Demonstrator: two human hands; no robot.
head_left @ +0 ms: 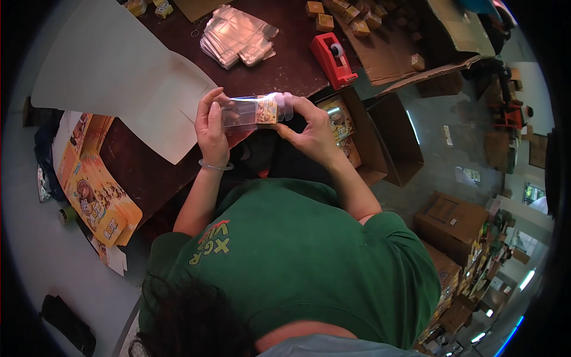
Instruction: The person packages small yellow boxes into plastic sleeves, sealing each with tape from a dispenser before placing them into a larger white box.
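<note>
A clear plastic box (241, 113) is held between both hands above the table's front edge. Inside its right part sits a small yellow printed box (266, 109). My left hand (213, 126), with a bracelet at the wrist, grips the left end of the clear box between thumb and fingers. My right hand (310, 130) closes round the right end, its thumb below and its fingers above. Beyond the hands lies a stack of flat clear plastic sleeves (235, 37) on the dark table (291, 74).
A red tape dispenser (333, 59) stands right of the sleeves. Farther right, a cardboard tray (380, 59) holds small boxes. An open carton (372, 149) sits beside my right arm. White sheets (131, 77) and yellow printed cards (98, 190) lie at the left.
</note>
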